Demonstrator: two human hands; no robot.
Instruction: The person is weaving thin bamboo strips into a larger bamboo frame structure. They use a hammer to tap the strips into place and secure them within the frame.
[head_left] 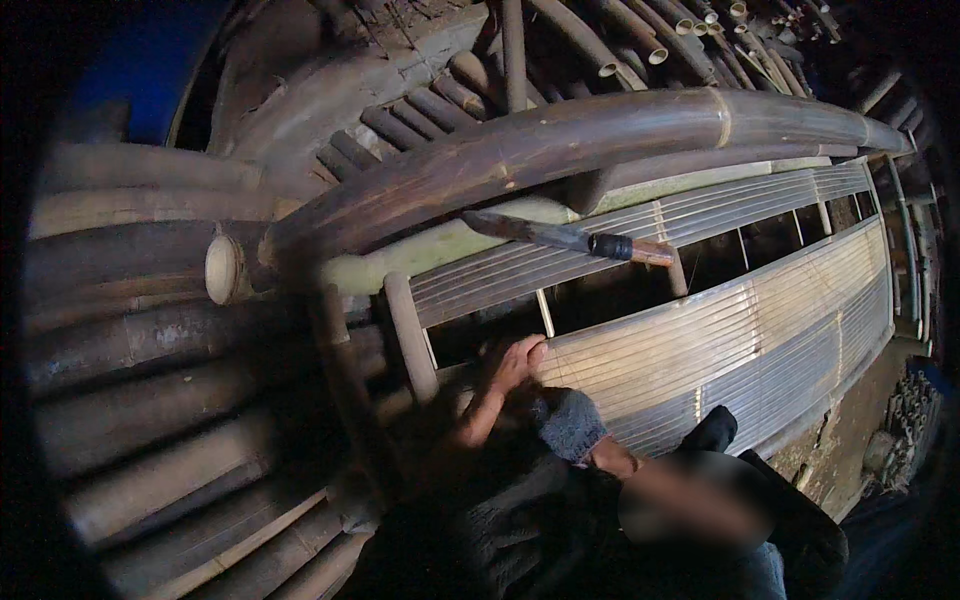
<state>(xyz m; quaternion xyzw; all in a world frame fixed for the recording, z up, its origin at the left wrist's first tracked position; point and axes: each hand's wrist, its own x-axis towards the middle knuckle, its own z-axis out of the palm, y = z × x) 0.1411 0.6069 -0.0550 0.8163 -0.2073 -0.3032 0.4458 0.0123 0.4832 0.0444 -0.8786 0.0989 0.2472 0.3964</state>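
My bare left hand (pixel 518 364) is at the near left corner of a bamboo slat panel (pixel 720 320). Its fingers are curled together over the end of the outermost slat. Just below it is my right hand (pixel 570 425) in a grey knit glove, close against the same end of the panel; its fingers are turned away and lost in shadow. A knife (pixel 570 240) with a dark collar and a wooden handle lies beyond the panel, across a narrower band of slats (pixel 600 243).
A thick bamboo pole (pixel 620 135) runs along the far side, above a green pole (pixel 450 245). Large dark bamboo poles (pixel 150 340) lie stacked at left. More cut bamboo (pixel 690 30) is piled at the back. A black shoe-like shape (pixel 710 430) rests against the panel's near edge.
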